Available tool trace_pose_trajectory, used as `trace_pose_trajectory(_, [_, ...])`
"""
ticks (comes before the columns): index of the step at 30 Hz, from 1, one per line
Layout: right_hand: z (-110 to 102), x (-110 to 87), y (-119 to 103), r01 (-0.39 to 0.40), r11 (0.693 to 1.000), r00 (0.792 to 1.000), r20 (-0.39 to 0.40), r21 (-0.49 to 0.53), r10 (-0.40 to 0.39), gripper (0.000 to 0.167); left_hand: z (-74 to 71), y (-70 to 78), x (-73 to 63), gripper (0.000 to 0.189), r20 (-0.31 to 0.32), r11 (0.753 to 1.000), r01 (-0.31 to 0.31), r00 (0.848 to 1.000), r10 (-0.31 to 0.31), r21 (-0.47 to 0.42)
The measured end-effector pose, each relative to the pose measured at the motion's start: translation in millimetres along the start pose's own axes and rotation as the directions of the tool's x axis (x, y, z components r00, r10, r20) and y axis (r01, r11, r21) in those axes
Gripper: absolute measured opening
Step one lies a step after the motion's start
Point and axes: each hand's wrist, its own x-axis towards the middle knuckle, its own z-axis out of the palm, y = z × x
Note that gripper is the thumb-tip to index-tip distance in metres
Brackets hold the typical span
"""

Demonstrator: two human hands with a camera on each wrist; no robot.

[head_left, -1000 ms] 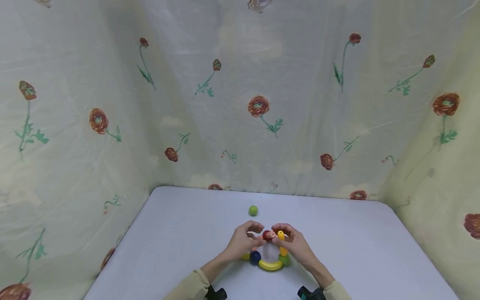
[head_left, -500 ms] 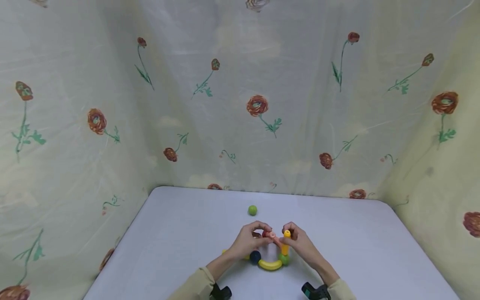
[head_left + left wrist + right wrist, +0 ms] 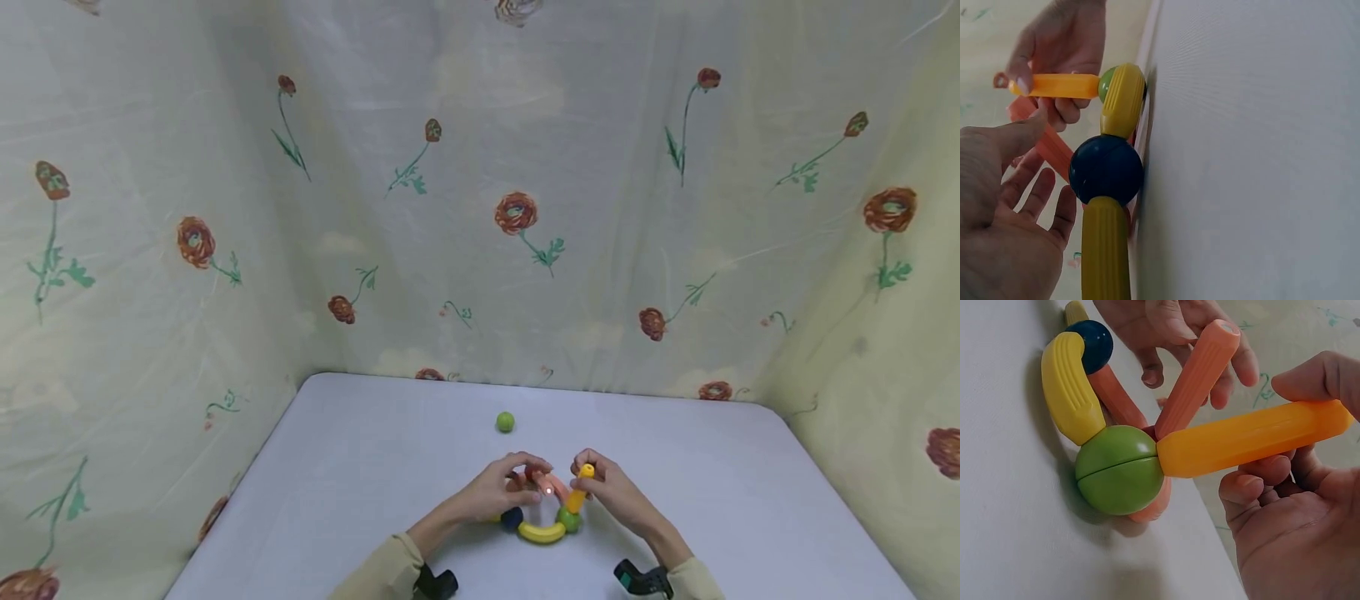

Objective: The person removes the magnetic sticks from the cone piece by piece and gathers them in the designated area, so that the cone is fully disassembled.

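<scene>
My right hand (image 3: 609, 487) pinches the orange-yellow magnetic rod (image 3: 1254, 437) near its upper end, thumb against fingers. The rod's lower end meets a green ball (image 3: 1119, 469), and it leans to the right in the head view. My left hand (image 3: 498, 486) has its thumb and fingers about a salmon-pink rod (image 3: 1197, 378) that rises from the structure beside the orange-yellow one. A dark red ball at its foot is mostly hidden. On the table, a curved yellow rod (image 3: 542, 532) joins the green ball to a dark blue ball (image 3: 1107, 170).
A straight yellow rod (image 3: 1105, 250) runs out from the blue ball, under my left hand. Another salmon rod (image 3: 1116, 397) lies low behind the ring. A loose green ball (image 3: 506, 422) sits farther back on the white table (image 3: 405, 417). Floral curtains stand behind and beside the table.
My right hand has moved right, tilting the orange-yellow rod from upright. My left hand has shifted right and a little nearer, over the salmon rod.
</scene>
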Motion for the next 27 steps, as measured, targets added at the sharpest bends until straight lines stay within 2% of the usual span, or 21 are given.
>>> trace_pose_trajectory(4, [-0.3, -0.2, -0.6, -0.008, 1.000, 1.000, -0.005, 0.014, 0.008, 0.022, 1.5, 0.7, 0.6, 0.029, 0.015, 0.999, -0.046, 0.999, 0.045, 0.019])
trace_pose_trajectory(9, [-1.4, -1.1, -1.5, -0.008, 1.000, 1.000, -0.002, 0.012, 0.008, 0.024, 1.3, 1.0, 0.7, 0.025, -0.017, 0.999, -0.034, 0.999, 0.033, -0.030])
trace_pose_trajectory(13, [-4.5, -0.9, -0.1, 0.004, 1.000, 1.000, 0.021, 0.028, -0.005, 0.020, -1.3, -0.6, -0.5, 0.023, -0.003, 0.999, -0.018, 1.000, 0.018, -0.043])
trace_pose_trajectory(17, [-9.2, -1.1, 2.9, 0.015, 0.999, 0.998, 0.066, 0.037, -0.018, 0.016, -4.3, -3.3, -3.9, 0.025, 0.058, 0.999, -0.016, 0.998, 0.018, -0.039])
trace_pose_trajectory(20, [-13.0, -1.8, 5.2, 0.018, 1.000, 0.995, 0.099, 0.022, -0.020, 0.014, -5.6, -4.5, -6.9, 0.027, 0.125, 0.999, -0.035, 0.991, 0.037, -0.015])
trace_pose_trajectory(24, [-17.3, -3.0, 6.1, 0.018, 1.000, 0.992, 0.126, 0.000, -0.018, 0.013, -6.2, -4.9, -9.0, 0.024, 0.213, 0.993, -0.068, 0.976, 0.046, 0.095])
trace_pose_trajectory(27, [-19.4, -3.5, 5.3, 0.018, 1.000, 0.991, 0.136, -0.004, -0.017, 0.013, -6.3, -4.7, -9.6, 0.021, 0.261, 0.981, -0.075, 0.965, 0.027, 0.177])
